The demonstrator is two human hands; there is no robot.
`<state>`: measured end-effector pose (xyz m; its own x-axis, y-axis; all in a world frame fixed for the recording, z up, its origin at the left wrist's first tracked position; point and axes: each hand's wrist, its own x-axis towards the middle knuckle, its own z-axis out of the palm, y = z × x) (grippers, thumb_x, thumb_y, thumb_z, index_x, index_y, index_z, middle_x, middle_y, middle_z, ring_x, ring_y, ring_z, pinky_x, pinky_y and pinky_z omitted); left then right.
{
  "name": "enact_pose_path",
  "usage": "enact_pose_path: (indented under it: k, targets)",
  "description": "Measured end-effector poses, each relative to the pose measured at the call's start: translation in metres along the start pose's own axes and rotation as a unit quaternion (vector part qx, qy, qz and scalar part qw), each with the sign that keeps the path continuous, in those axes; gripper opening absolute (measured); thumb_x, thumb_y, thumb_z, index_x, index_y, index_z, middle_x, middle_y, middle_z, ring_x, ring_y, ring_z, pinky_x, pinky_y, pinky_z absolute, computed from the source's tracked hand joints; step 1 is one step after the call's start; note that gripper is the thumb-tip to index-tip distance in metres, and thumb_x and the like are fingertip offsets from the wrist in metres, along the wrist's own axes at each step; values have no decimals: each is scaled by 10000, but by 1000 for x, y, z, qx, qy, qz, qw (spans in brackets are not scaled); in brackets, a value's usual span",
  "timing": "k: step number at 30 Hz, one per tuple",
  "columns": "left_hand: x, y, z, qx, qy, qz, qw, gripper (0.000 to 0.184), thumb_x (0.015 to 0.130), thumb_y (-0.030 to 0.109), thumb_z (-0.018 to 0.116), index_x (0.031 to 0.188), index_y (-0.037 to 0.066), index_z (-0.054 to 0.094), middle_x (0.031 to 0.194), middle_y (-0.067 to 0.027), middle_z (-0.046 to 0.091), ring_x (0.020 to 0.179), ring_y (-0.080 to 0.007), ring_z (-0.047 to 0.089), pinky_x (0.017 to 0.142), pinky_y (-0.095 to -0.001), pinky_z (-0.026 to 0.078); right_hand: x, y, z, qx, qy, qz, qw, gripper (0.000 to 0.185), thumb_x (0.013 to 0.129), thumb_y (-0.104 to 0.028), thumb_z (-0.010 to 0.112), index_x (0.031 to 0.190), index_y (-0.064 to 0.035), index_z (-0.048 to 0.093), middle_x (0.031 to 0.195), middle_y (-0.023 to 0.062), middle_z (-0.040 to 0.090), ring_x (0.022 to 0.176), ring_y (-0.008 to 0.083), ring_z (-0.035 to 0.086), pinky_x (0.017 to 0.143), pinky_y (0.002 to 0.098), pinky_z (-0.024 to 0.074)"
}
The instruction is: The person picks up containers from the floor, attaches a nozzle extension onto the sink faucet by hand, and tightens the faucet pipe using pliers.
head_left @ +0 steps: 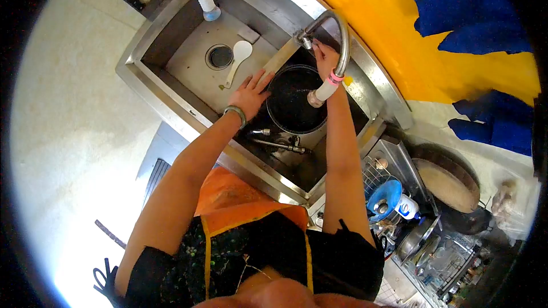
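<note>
Pot edge (276, 124) beside open left hand (250, 97), right hand (326, 58) at tap (345, 40), grip unclear, roomier basin (191, 74) alongside

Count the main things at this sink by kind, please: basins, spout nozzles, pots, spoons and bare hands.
Basins: 2 (left basin, right basin)
Spout nozzles: 2 (blue-tipped nozzle, pink-banded nozzle)
Pots: 1 (dark pot)
Spoons: 1 (white spoon)
Bare hands: 2 (left hand, right hand)
Total: 8
</note>
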<state>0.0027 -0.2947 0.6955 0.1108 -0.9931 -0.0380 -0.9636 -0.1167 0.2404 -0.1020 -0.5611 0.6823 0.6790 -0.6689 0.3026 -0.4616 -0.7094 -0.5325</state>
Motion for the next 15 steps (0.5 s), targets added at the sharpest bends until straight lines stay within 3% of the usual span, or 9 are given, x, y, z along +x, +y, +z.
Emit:
enact_pose_path:
  k: [2, 5, 8, 9, 12, 14, 15]
  targets:
    - [0, 1, -3, 1, -3, 1, 1000, 260, 872, 195, 490, 1078, 175, 647, 1507, -27, 171, 1386, -264, 147, 1106, -415, 235, 2, -6, -8, -9, -6, -40, 999, 232, 840, -105, 604, 1059, -45, 651, 856, 169, 644, 658, 259, 609, 605, 330, 475]
    - [1, 3, -4, 2, 4, 1, 1000, 262, 849, 176, 509, 1068, 173, 653, 1505, -30, 176, 1385, -266, 150, 1104, -416, 239, 2, 3, 1, -62, 26, -180, 981, 250, 807, -57, 605, 1053, -46, 647, 860, 165, 645, 698, 295, 619, 619, 348, 492]
    - [2, 3, 0, -8, 15, -1, 1000, 258, 828, 165, 527, 1050, 161, 658, 1503, -36, 182, 1384, -269, 154, 1101, -422, 243, 0, -34, -15, -81, 38, -170, 981, 254, 778, -22, 597, 1029, -40, 639, 843, 158, 643, 738, 315, 620, 648, 366, 506]
    - [2, 4, -1, -11, 15, -3, 1000, 256, 827, 164, 529, 1047, 158, 658, 1502, -38, 184, 1383, -271, 157, 1101, -423, 244, -2, -16, 5, -67, 3, -148, 987, 283, 765, -78, 645, 1047, -61, 624, 924, 140, 629, 796, 303, 614, 672, 367, 511]
    - [1, 5, 0, -7, 13, 1, 1000, 251, 823, 163, 532, 1040, 150, 657, 1501, -43, 188, 1381, -275, 167, 1100, -425, 245, -14, -23, 17, -115, 56, -160, 979, 349, 747, -165, 687, 1079, -87, 613, 1029, 121, 589, 837, 298, 601, 680, 380, 510]
    - [4, 2, 3, 12, 22, 8, 1000, 249, 821, 166, 532, 1035, 148, 657, 1499, -46, 191, 1379, -278, 173, 1098, -427, 247, -15, -27, 3, -79, -8, -151, 985, 428, 729, -230, 709, 1126, -115, 598, 1132, 118, 528, 895, 299, 577, 719, 391, 498]
    - [4, 3, -2, 16, 5, 4, 1000, 269, 826, 162, 518, 1060, 163, 649, 1505, -44, 180, 1384, -281, 160, 1104, -429, 233, -14, -27, -3, -106, 4, -195, 975, 432, 727, -230, 711, 1128, -114, 598, 1138, 121, 524, 900, 301, 573, 733, 394, 494]
